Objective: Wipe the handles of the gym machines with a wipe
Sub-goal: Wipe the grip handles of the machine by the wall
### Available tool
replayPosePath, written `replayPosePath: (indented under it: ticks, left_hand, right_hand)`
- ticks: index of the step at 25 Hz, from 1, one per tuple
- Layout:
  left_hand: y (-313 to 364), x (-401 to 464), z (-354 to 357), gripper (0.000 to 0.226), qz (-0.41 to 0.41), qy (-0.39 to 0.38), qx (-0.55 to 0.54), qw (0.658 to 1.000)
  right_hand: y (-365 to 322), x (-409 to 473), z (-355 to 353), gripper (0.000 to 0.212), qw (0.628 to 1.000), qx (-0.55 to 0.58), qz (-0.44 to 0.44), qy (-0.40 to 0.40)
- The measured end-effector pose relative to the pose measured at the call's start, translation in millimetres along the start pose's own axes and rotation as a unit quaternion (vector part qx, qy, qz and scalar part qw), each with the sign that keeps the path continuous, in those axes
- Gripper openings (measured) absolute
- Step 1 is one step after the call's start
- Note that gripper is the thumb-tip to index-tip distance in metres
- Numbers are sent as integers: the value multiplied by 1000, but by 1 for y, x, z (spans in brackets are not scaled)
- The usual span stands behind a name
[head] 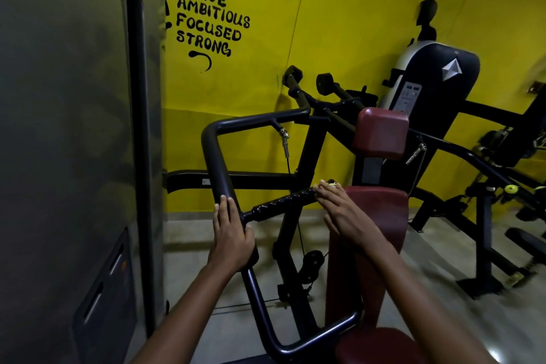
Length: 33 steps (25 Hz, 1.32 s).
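A black gym machine arm (217, 162) bends in front of me, with a ribbed rubber handle (283, 201) sticking out to the right. My left hand (232, 238) grips the tubular arm just below where the handle joins it. My right hand (339, 210) lies over the far end of the ribbed handle, fingers fairly straight. Something small and yellow (331, 184) shows at its fingertips; I cannot tell what it is. No wipe is plainly visible.
The maroon seat pads (375, 216) and chest pad (379, 133) stand right of the handle. A grey weight-stack housing (74, 156) fills the left. More black machines (487, 201) crowd the right, against a yellow wall (339, 23) with black lettering.
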<state>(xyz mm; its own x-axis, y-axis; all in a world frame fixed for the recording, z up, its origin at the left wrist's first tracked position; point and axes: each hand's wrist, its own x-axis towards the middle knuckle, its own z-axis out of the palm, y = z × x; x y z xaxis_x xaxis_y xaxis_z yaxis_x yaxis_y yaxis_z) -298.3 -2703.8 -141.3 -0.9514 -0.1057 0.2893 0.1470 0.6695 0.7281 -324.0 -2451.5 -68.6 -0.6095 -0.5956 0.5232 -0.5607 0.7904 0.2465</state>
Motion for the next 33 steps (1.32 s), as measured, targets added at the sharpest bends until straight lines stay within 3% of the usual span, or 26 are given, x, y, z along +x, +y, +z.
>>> replayPosePath:
  ticks: [2,6,8,12,14,16,17,19,20,21,23,25,29,33]
  left_hand:
    - [1,0,0,70,-1,1,1,1000]
    - [1,0,0,70,-2,5,4,1000]
    - [0,0,0,69,1,8,5,1000]
    - [-2,0,2,69,3,7,4,1000]
    - [-3,1,3,69,4,4,10,1000]
    - [-4,1,4,69,6,0,13,1000]
    - [-3,1,3,70,5,1,10,1000]
    - [-1,0,1,70,0,0,4,1000]
    - [1,0,0,70,-2,-4,4,1000]
    - [2,0,-1,70,-2,-8,7,1000]
    - [2,-2,-2,69,2,-10,14,1000]
    - [2,-2,-2,69,6,-9,16,1000]
    - [2,-2,-1,68,9,-8,26,1000]
    - [3,-2,-2,68,1,7,24,1000]
  right_hand:
    - [-7,1,10,53,981,128,143,-3]
    - [-9,16,-5,31,843,357,402,17]
    - [-12,15,-22,32,758,453,470,11]
    - [-36,-7,-48,40,514,690,510,7]
    - [-43,-26,-49,39,453,722,522,-14]
    - [-46,-43,-46,38,434,708,556,-29]
    - [-46,-48,-43,37,479,661,577,-30]
    - [-45,-43,-38,36,660,449,601,-35]
    - [-45,-34,-39,35,738,331,588,6]
    - [-46,-22,-38,33,784,271,556,58]
    - [-47,7,-36,26,835,230,482,136]
    - [-47,30,-26,18,880,175,414,152]
    - [-57,59,2,26,973,53,198,109]
    - [-86,76,44,24,997,49,62,3]
